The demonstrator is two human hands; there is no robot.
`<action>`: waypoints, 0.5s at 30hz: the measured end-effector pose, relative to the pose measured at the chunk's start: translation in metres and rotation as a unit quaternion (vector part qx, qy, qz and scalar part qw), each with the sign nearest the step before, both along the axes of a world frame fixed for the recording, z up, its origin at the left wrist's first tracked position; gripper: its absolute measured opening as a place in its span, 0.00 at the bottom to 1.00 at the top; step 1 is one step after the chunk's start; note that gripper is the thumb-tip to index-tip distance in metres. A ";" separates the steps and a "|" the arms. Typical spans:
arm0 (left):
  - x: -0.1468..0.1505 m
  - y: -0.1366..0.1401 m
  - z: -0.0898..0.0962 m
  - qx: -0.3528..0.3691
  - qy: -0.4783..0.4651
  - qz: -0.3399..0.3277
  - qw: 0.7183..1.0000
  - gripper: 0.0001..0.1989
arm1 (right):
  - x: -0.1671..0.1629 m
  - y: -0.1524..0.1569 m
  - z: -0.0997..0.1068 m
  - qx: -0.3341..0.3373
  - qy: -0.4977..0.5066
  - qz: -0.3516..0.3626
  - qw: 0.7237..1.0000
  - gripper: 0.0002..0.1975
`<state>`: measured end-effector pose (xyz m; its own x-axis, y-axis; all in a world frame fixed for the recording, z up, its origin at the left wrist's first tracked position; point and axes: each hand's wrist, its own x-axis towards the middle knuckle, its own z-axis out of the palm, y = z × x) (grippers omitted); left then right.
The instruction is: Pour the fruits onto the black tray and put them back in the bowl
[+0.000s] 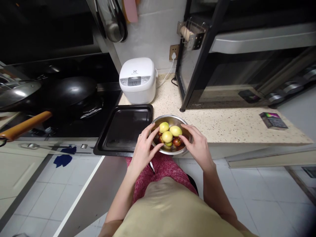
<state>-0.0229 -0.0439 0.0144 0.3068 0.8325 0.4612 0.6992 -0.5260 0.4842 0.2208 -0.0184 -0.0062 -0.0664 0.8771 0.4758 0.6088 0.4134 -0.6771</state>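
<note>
A round metal bowl (170, 152) stands by the front edge of the counter. In it, three yellow fruits (167, 136) that look like lemons lie on top of smaller reddish-brown round fruits (176, 142). My left hand (145, 144) reaches over the bowl's left rim, thumb and fingers apart, tips close to the yellow fruits. From the other side my right hand (197, 141) comes over the right rim, its thumb and forefinger spread beside the rightmost yellow fruit. I cannot tell whether the fingertips touch the fruit. Part of the bowl is hidden behind my hands.
A black baking tray (115, 144) lies left of the bowl, its front overhanging the counter. Behind it stands a white rice cooker (138, 82). A wok (74, 90) sits on the hob. An oven (229, 75) and a small dark box (273, 120) are on the right.
</note>
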 end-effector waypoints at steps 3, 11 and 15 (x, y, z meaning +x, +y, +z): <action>-0.006 -0.007 0.001 0.049 -0.029 0.032 0.998 0.21 | 0.001 -0.004 0.003 0.030 0.013 -0.027 0.999 0.14; -0.014 -0.014 0.009 0.107 -0.064 0.045 0.991 0.10 | 0.007 -0.018 0.003 0.063 0.017 -0.058 0.996 0.12; -0.012 -0.020 0.012 0.121 -0.067 0.036 0.990 0.10 | 0.008 -0.025 0.004 0.061 0.014 -0.056 0.996 0.11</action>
